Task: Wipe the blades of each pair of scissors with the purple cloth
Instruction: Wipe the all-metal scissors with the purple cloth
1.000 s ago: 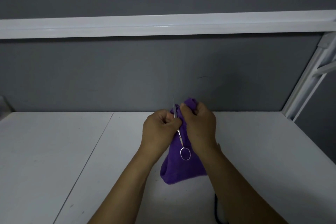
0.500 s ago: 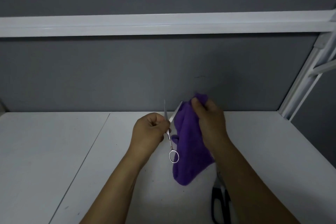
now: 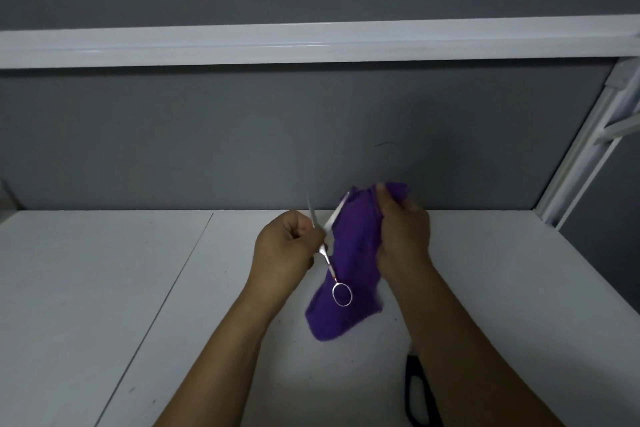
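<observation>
A second ago both hands were pressed together with the cloth pinched round the closed blades. Half a second ago they had drawn apart, and now the blades stand spread in a narrow V with the cloth brought back alongside them. The left hand point(image 3: 285, 248), just left of the frame's centre, is curled round the small silver metal scissors point(image 3: 328, 262). It grips near the pivot, so one thin blade points straight up while the other leans up and to the right against the edge of the cloth. One round finger ring hangs free below the hand, in front of the fabric. The right hand point(image 3: 403, 239), just right of centre, has fingers and thumb closed on the top of the soft purple cloth point(image 3: 353, 253), which hangs down from it as a loose fold. Whether the fabric wraps the leaning blade or only lies beside it is not clear. In my judgement the outside of the closed pair has been wiped, and opening it exposes the inner faces for the next pass, so this pair is not finished. A second pair, large scissors with black plastic handles point(image 3: 417, 395), lies at the lower right on the white table point(image 3: 104, 288), partly hidden by the right forearm and probably still to be wiped. No box, tray or other container shows, and those scissors lie directly on the tabletop.
</observation>
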